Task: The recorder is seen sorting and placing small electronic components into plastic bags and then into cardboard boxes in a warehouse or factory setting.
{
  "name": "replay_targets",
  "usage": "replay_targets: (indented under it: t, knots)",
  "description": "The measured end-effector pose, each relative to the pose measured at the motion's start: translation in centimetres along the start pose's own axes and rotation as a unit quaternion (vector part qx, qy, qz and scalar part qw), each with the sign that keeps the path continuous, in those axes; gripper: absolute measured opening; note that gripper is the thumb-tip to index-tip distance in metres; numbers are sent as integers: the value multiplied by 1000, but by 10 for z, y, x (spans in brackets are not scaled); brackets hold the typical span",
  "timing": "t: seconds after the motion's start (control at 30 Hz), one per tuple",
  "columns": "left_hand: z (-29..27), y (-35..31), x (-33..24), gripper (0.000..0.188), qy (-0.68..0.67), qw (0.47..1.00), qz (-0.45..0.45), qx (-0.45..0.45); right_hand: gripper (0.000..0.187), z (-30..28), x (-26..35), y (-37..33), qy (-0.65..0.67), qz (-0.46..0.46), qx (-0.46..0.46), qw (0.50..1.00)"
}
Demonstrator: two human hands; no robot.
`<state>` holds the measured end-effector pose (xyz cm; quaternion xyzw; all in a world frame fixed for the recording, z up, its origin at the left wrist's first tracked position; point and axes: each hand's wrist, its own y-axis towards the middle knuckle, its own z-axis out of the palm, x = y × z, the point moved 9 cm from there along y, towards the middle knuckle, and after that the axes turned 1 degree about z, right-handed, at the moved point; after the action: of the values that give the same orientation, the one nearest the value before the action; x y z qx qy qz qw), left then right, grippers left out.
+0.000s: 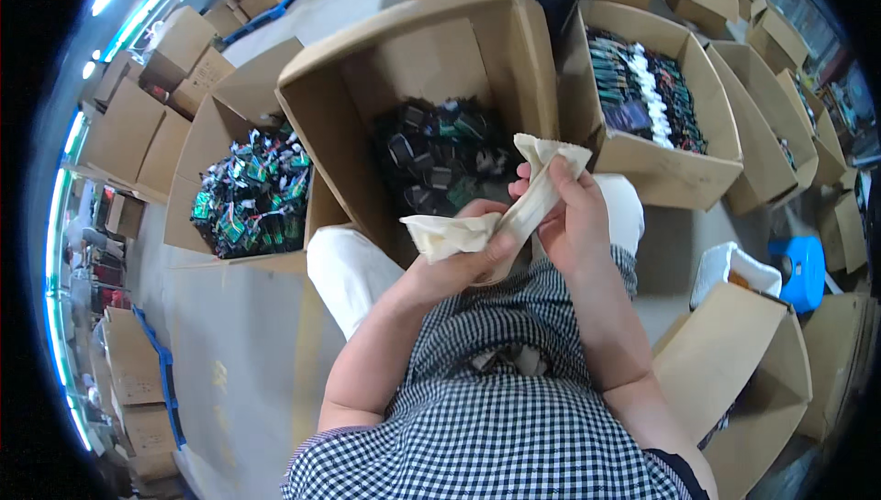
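A strip of cream cloth-like material [442, 236], twisted narrow in the middle with flared, ragged-edged ends, stretches between my hands above my lap. My left hand [473, 257] is closed around its lower left part, thumb on top. My right hand [571, 211] pinches the upper right part, thumb over it and fingers behind. What the material is exactly, I cannot make out. Just beyond my hands stands a large open cardboard box [317, 105], tilted toward me between my knees. Dark small items with grey and green labels [436, 161] lie in its bottom.
At left, a carton [188, 234] holds a heap of black items with green labels [252, 193]. At right, another carton [674, 179] holds rows of packed items [624, 83]. A blue stool [800, 271], a white-lined basket [725, 266] and an open carton [720, 344] stand lower right.
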<state>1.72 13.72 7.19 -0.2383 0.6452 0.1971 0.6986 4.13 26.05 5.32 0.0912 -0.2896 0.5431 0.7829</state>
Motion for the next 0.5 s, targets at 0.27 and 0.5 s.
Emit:
replay_targets:
  t: [0.27, 0.5]
  knots:
    - [33, -33, 10, 10, 228, 963, 125, 71, 16, -27, -15, -15, 120, 58, 31, 991]
    - [22, -69, -26, 21, 344, 932, 107, 33, 16, -7, -7, -17, 73, -16, 12, 997]
